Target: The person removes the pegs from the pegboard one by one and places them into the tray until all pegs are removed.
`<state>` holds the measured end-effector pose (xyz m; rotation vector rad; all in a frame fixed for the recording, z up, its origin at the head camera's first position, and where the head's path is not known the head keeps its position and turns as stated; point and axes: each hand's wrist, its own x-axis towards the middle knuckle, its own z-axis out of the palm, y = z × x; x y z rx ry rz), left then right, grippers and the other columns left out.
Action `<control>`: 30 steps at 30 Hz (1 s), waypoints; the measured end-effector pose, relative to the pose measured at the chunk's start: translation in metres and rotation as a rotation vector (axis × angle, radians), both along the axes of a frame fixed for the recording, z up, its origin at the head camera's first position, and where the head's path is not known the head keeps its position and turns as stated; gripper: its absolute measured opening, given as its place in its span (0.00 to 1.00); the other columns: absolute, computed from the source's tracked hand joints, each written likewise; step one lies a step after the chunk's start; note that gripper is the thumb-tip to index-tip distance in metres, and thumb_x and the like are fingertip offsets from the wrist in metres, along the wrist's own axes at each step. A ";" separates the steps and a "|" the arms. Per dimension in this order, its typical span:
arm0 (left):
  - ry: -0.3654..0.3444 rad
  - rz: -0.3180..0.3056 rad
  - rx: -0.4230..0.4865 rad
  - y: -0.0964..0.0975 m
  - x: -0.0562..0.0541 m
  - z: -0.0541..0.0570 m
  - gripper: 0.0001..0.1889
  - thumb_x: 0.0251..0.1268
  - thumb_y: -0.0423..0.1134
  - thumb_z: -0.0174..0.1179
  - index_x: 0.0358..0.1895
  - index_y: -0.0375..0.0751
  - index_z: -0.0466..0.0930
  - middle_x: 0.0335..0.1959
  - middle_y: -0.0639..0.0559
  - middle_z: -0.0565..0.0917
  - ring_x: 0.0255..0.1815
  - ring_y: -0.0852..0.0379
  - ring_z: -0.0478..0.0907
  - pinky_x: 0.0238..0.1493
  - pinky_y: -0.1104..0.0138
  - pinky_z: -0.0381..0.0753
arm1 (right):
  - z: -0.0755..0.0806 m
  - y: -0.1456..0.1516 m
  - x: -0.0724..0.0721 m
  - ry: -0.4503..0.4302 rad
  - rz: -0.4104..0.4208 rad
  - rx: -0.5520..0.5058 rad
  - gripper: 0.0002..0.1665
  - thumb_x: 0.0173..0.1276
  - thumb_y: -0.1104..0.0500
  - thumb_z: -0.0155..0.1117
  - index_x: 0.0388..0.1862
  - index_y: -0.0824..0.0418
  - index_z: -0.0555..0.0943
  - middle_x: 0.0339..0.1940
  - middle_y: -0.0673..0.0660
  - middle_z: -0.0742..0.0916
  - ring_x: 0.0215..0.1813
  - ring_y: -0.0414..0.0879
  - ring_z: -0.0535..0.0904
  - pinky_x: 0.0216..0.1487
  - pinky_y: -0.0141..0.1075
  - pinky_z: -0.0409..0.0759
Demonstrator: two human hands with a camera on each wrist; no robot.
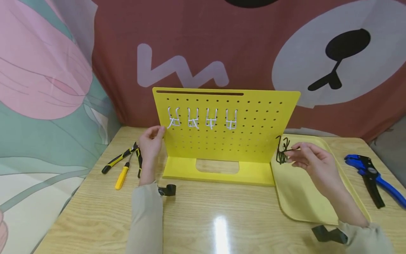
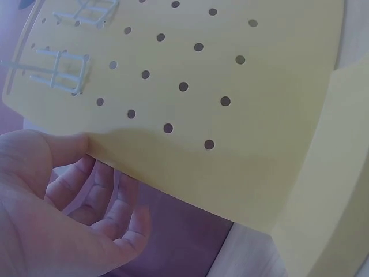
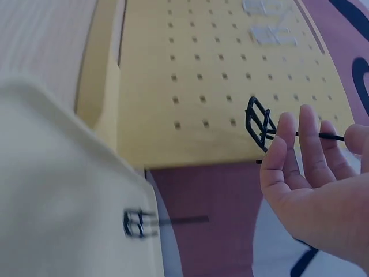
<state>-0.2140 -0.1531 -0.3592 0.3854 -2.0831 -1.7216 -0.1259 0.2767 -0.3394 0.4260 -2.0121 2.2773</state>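
A yellow pegboard stands upright on its base, with several white wire hooks in a row across its upper left part. My left hand grips the board's left edge; in the left wrist view its thumb is on the front face and the fingers are behind. My right hand pinches a black wire hook beside the board's right edge. Another black hook lies at the edge of the pale yellow tray. In the head view the black hooks overlap.
Black-and-yellow pliers and a yellow-handled screwdriver lie left of the board. A blue-and-black wire stripper lies right of the tray. A printed cloth hangs behind the wooden table.
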 end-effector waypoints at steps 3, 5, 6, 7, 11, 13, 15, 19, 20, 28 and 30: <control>-0.005 0.005 -0.003 0.000 0.000 0.000 0.14 0.65 0.43 0.62 0.46 0.35 0.83 0.38 0.48 0.80 0.38 0.59 0.72 0.39 0.70 0.69 | 0.003 0.015 0.001 0.015 -0.013 -0.043 0.14 0.77 0.60 0.46 0.48 0.63 0.80 0.38 0.54 0.89 0.37 0.44 0.84 0.39 0.30 0.80; 0.000 0.003 -0.006 0.000 0.000 0.000 0.14 0.66 0.43 0.62 0.45 0.35 0.83 0.38 0.48 0.80 0.39 0.59 0.72 0.39 0.69 0.69 | 0.006 0.025 0.001 0.028 -0.026 -0.080 0.15 0.77 0.61 0.46 0.48 0.65 0.80 0.38 0.56 0.89 0.37 0.45 0.85 0.39 0.31 0.81; 0.004 -0.002 -0.009 0.000 -0.001 0.000 0.14 0.66 0.44 0.62 0.46 0.35 0.83 0.38 0.48 0.80 0.39 0.59 0.72 0.39 0.69 0.69 | 0.007 0.031 0.001 0.035 -0.036 -0.096 0.15 0.77 0.61 0.46 0.48 0.66 0.79 0.39 0.56 0.89 0.38 0.45 0.85 0.39 0.31 0.81; 0.008 -0.007 -0.010 0.000 -0.001 0.000 0.15 0.66 0.44 0.62 0.46 0.35 0.83 0.39 0.48 0.80 0.40 0.59 0.72 0.40 0.69 0.70 | 0.009 0.036 0.001 0.045 -0.046 -0.112 0.15 0.77 0.61 0.46 0.48 0.67 0.79 0.38 0.57 0.89 0.37 0.46 0.85 0.38 0.31 0.81; 0.010 -0.010 -0.016 0.001 -0.002 0.000 0.15 0.66 0.44 0.62 0.46 0.36 0.83 0.40 0.47 0.81 0.41 0.58 0.73 0.41 0.69 0.69 | 0.011 0.056 -0.004 0.034 -0.074 -0.114 0.15 0.77 0.61 0.47 0.48 0.68 0.79 0.39 0.57 0.88 0.37 0.46 0.85 0.38 0.31 0.81; 0.005 -0.003 -0.016 0.001 -0.001 0.000 0.14 0.66 0.44 0.62 0.45 0.36 0.83 0.40 0.47 0.81 0.41 0.58 0.73 0.41 0.68 0.69 | 0.009 0.063 -0.008 0.006 -0.099 -0.061 0.15 0.76 0.59 0.47 0.48 0.66 0.79 0.38 0.56 0.89 0.37 0.45 0.85 0.37 0.30 0.81; 0.001 0.004 -0.013 0.000 0.000 -0.001 0.14 0.66 0.44 0.62 0.45 0.36 0.83 0.39 0.47 0.81 0.40 0.58 0.72 0.41 0.68 0.69 | 0.004 0.067 -0.013 -0.044 -0.123 -0.001 0.15 0.76 0.57 0.49 0.48 0.64 0.79 0.38 0.54 0.89 0.36 0.44 0.85 0.36 0.30 0.81; 0.007 -0.005 -0.007 -0.001 0.000 -0.002 0.15 0.66 0.44 0.61 0.46 0.35 0.83 0.40 0.47 0.81 0.41 0.58 0.72 0.41 0.68 0.69 | -0.008 0.074 -0.026 -0.124 -0.137 0.097 0.16 0.75 0.53 0.51 0.49 0.62 0.78 0.36 0.50 0.89 0.36 0.41 0.85 0.35 0.28 0.81; 0.006 -0.004 -0.004 -0.001 0.000 -0.002 0.15 0.66 0.44 0.61 0.45 0.35 0.83 0.40 0.47 0.81 0.40 0.58 0.72 0.41 0.68 0.69 | -0.011 0.076 -0.029 -0.143 -0.133 0.114 0.16 0.75 0.52 0.51 0.48 0.62 0.78 0.36 0.49 0.88 0.36 0.40 0.85 0.35 0.28 0.81; 0.006 0.004 -0.012 0.000 0.001 0.000 0.14 0.66 0.44 0.62 0.45 0.36 0.83 0.39 0.47 0.81 0.40 0.58 0.73 0.41 0.68 0.68 | -0.028 0.085 -0.053 -0.233 -0.065 0.120 0.13 0.75 0.52 0.51 0.44 0.58 0.79 0.35 0.48 0.88 0.35 0.40 0.85 0.34 0.30 0.81; 0.003 0.006 -0.024 0.000 0.001 0.000 0.14 0.66 0.44 0.62 0.45 0.36 0.83 0.39 0.46 0.81 0.40 0.58 0.73 0.41 0.68 0.69 | -0.032 0.086 -0.057 -0.257 -0.056 0.116 0.13 0.75 0.52 0.51 0.42 0.56 0.80 0.35 0.48 0.88 0.35 0.40 0.85 0.33 0.30 0.81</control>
